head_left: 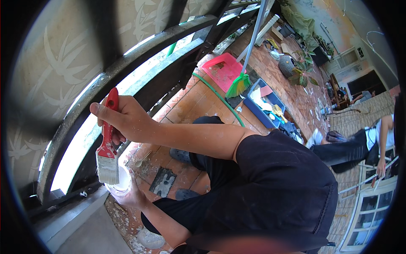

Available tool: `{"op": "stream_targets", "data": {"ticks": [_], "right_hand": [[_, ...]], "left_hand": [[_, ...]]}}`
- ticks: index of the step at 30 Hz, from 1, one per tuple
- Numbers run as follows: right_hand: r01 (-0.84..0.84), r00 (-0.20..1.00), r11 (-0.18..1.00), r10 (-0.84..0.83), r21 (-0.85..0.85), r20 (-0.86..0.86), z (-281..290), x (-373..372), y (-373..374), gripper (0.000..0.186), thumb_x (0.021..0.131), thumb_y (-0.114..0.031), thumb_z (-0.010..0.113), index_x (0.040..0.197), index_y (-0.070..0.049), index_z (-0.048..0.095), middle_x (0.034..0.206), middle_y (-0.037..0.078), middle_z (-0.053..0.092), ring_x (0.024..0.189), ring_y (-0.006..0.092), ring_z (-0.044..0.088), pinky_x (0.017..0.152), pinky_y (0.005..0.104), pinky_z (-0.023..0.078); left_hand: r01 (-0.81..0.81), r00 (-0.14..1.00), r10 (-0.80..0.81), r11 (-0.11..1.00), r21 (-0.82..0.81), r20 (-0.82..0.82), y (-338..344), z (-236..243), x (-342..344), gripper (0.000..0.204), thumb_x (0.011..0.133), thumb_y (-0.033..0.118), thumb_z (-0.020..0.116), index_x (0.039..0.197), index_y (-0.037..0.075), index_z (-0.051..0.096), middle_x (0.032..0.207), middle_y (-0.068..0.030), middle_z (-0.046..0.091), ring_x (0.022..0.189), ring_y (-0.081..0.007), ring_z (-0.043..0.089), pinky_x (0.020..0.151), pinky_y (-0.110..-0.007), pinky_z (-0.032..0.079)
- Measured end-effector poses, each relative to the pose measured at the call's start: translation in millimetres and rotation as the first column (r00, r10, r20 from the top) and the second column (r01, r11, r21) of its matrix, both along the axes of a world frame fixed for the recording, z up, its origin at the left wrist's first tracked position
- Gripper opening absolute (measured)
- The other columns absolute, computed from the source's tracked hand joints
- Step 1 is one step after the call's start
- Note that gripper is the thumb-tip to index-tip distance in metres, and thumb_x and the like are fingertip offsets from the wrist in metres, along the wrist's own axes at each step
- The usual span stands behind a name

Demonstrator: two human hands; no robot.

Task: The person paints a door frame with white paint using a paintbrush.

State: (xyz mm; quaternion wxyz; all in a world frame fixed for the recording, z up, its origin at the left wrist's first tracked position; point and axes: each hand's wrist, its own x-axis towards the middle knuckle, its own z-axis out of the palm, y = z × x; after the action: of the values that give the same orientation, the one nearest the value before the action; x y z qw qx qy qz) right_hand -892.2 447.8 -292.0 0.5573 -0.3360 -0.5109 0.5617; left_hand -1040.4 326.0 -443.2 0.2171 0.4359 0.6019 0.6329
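My right hand [124, 120] is wrapped round the red handle of a paintbrush [108, 146], thumb along the handle. The brush has pale, paint-coated bristles, which hang over a clear container [122, 180] with white stuff in it. My left hand [134, 194] grips this container from the side. The bristles overlap its rim; I cannot tell whether they touch it. Both hands are close to a dark metal fence rail [105, 78]. White specks dot my right hand and forearm.
Below lies paint-spattered tile with a dark, white-smeared piece [163, 182] and a clear lid-like disc [150, 239]. Farther off are a pink dustpan [220, 72], a green broom [240, 84], a green hose [220, 99] and a blue tub [258, 108] of tools. Another person [355, 146] is at right.
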Motion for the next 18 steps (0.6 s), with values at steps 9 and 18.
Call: {"op": "stream_targets", "data": {"ticks": [9,18], "right_hand": [[-0.009,0.988,0.998,-0.001,-0.061,-0.157,-30,-49,-1,0.036,0.096,-0.039,0.061,0.086,-0.004,0.064,0.059,-0.001,0.058,0.048,0.0063,0.057,0.042,0.0205,0.044],[-0.231,0.972,0.950,0.214,0.210,0.097,-14,-95,-35,0.041,0.098,-0.036,0.059,0.079,0.000,0.064,0.066,0.015,0.067,0.045,0.0137,0.059,0.040,0.0213,0.041]], "left_hand": [[-0.074,0.976,0.045,0.989,-0.130,-0.212,-31,-1,-45,0.059,0.064,0.013,0.090,0.113,-0.005,0.063,0.105,-0.0135,0.069,0.095,-0.0239,0.067,0.085,-0.036,0.054],[-0.318,0.939,0.256,0.904,-0.286,-0.231,-80,23,-63,0.072,0.058,0.026,0.091,0.118,-0.001,0.062,0.109,-0.0133,0.069,0.099,-0.0237,0.067,0.088,-0.035,0.052]]}}
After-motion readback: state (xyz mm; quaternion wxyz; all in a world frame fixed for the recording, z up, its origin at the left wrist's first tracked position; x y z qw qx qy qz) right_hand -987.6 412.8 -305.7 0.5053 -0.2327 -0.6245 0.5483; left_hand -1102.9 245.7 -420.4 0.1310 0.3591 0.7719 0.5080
